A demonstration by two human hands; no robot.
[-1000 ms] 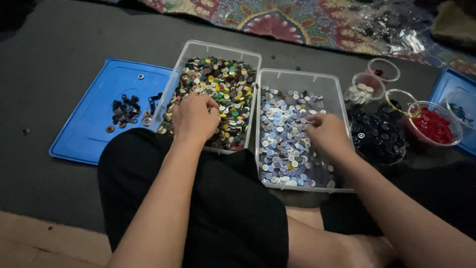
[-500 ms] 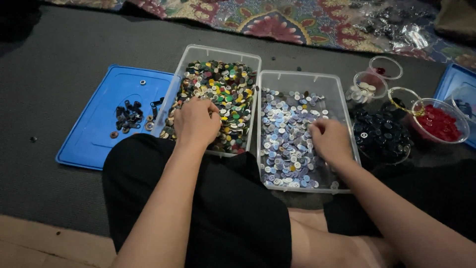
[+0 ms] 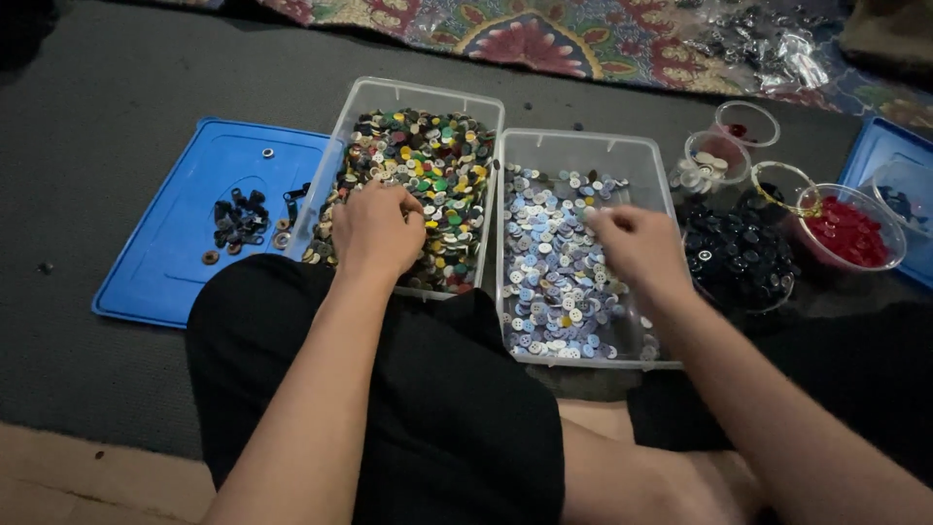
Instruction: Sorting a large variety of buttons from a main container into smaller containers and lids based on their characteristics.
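Two clear plastic tubs sit side by side on the dark floor. The left tub [image 3: 362,102] is heaped with mixed coloured buttons [image 3: 442,165]. My left hand [image 3: 377,228] rests palm down on that heap, fingers curled into the buttons. The right tub [image 3: 637,148] holds white and pale blue buttons [image 3: 544,262]. Over them hovers my right hand [image 3: 637,243], its fingertips pinched together near the tub's far right side; whether a button is between them I cannot tell.
A blue lid [image 3: 185,228] at left carries a small pile of dark buttons [image 3: 238,219]. Right of the tubs stand a bowl of black buttons [image 3: 739,258], a bowl of red ones [image 3: 850,231] and small clear cups [image 3: 714,160]. A patterned rug [image 3: 583,34] lies beyond.
My right hand has lifted slightly and shifted toward the tub's far side, fingers pinching. The left hand has stayed on the coloured buttons. The view has tilted down a little.
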